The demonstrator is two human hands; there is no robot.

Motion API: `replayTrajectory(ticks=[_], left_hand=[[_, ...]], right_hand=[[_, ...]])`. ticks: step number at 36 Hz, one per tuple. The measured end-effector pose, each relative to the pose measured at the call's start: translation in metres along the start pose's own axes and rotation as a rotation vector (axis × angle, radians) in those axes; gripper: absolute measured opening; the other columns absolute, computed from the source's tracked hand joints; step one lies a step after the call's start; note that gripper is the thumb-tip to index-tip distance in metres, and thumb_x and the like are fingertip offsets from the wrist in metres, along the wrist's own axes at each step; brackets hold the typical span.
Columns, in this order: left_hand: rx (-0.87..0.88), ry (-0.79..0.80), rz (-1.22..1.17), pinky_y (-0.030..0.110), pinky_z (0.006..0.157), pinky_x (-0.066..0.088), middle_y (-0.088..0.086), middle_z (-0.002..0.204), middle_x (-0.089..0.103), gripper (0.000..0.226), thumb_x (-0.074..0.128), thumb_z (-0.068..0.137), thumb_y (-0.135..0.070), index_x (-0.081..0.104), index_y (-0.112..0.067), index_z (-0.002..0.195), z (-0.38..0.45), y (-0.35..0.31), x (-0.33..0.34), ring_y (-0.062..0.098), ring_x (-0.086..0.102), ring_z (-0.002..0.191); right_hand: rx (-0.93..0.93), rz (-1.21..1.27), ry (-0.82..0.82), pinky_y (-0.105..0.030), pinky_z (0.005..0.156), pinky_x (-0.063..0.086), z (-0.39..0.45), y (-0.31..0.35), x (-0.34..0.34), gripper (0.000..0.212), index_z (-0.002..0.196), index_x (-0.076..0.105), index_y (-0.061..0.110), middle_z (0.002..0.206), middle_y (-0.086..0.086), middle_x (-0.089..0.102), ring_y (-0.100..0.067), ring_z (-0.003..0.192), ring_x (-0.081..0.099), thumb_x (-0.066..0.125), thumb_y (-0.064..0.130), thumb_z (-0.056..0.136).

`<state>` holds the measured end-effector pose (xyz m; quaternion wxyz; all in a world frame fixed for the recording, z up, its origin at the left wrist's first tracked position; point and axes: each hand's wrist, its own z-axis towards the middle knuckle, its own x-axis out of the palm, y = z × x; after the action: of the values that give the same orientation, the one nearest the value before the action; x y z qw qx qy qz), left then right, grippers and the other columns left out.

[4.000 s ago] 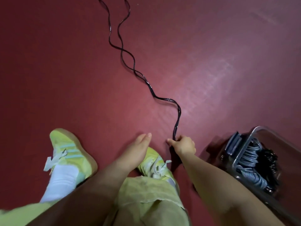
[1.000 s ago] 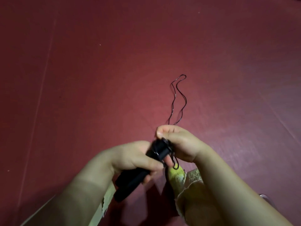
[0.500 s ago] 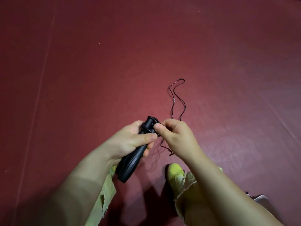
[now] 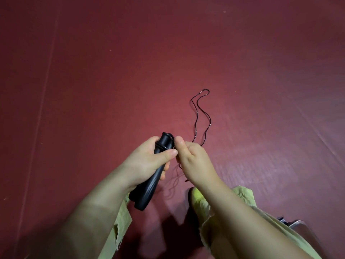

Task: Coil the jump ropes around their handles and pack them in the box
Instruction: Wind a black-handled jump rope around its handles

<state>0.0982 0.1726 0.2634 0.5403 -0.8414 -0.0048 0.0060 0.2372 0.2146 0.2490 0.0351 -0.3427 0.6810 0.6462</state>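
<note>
Head view: looking down at two bare forearms meeting over a dark red floor.
Left hand: the left hand is gripping the black handles around their upper half, the thumb lying across the front and the fingers curling round behind.
Handles: the handles are sitting side by side as a pair, tilting with their top ends pointing away from the person and their butt ends hanging below the wrist, clear of the floor.
Right hand: the right hand is pinching the thin black rope between thumb and forefinger, right beside the top of the handles.
Rope: a turn or two is already sitting around the handles near their top; from the pinch, the loose remainder is trailing away across the floor as a narrow wavy doubled loop, ending in a small bend well beyond the hands.
Legs: pale green trouser hems are showing under both arms, and the toe of a yellow-green shoe is peeking out beneath the right forearm.
Box: only a clear corner of the box is showing at the lower right edge, near the right leg and well apart from the handles; its contents cannot be made out.
</note>
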Motion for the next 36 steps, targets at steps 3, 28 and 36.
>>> replayTrajectory(ticks=[3,28,36], left_hand=[[-0.015,-0.028,0.021,0.028,0.050,0.044,0.000,0.059,0.056,0.012,0.059,0.092,-0.017,0.051,-0.011,0.098,0.002,0.000,-0.007,0.015,0.051,0.047],[-0.178,0.068,0.576,0.022,0.050,0.045,-0.003,0.066,0.063,0.019,0.062,0.085,-0.025,0.049,-0.015,0.095,-0.001,0.023,-0.008,0.015,0.058,0.047],[-0.156,0.472,0.555,0.022,0.056,0.047,-0.008,0.066,0.060,0.015,0.063,0.088,-0.031,0.049,-0.025,0.089,-0.025,0.004,0.030,0.009,0.059,0.057]], right_hand=[[-0.067,-0.016,0.060,-0.029,0.056,0.032,0.001,0.003,-0.013,0.057,0.055,0.048,0.023,0.049,0.017,0.050,-0.005,0.051,0.043,0.023,0.055,0.094],[-0.209,-0.473,0.323,-0.025,0.065,0.045,-0.012,0.025,-0.074,0.006,0.086,0.069,0.029,0.076,0.015,0.064,-0.002,0.074,0.057,0.065,0.026,0.089],[-0.066,-0.026,0.451,-0.024,0.065,0.048,0.002,0.018,-0.061,0.016,0.077,0.068,0.020,0.063,0.009,0.063,-0.006,0.062,0.058,0.068,0.008,0.087]])
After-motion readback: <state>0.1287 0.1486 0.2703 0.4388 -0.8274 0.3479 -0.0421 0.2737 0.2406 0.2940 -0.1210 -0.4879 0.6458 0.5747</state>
